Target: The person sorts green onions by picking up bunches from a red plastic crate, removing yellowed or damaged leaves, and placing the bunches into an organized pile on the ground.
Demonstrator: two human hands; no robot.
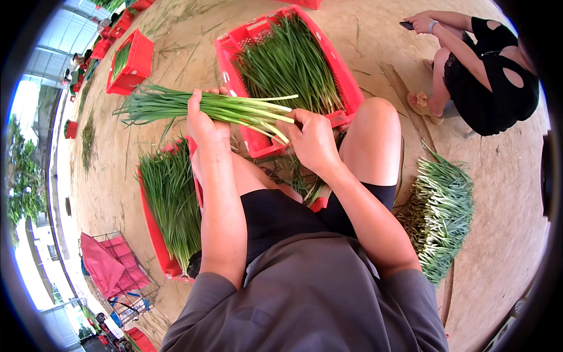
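Observation:
My left hand [207, 115] is wrapped around the middle of a bunch of Chinese chives [246, 110], held nearly level above my knees. Its green leaf tips spread to the left and its pale stem ends point right. At those pale ends, the thumb and fingers of my right hand [311, 136] pinch one or more stems. Just beyond the bunch, a red plastic crate [347, 83] holds many chives laid side by side. A second red crate [151, 237], by my left leg, is filled with chives too.
Untrimmed chives [444, 220] lie in a heap on the dirt floor to my right. A seated person [488, 75] holds a phone at the upper right. Another red crate [140, 66] stands at the upper left; a wire frame with red cloth [112, 268] lies lower left.

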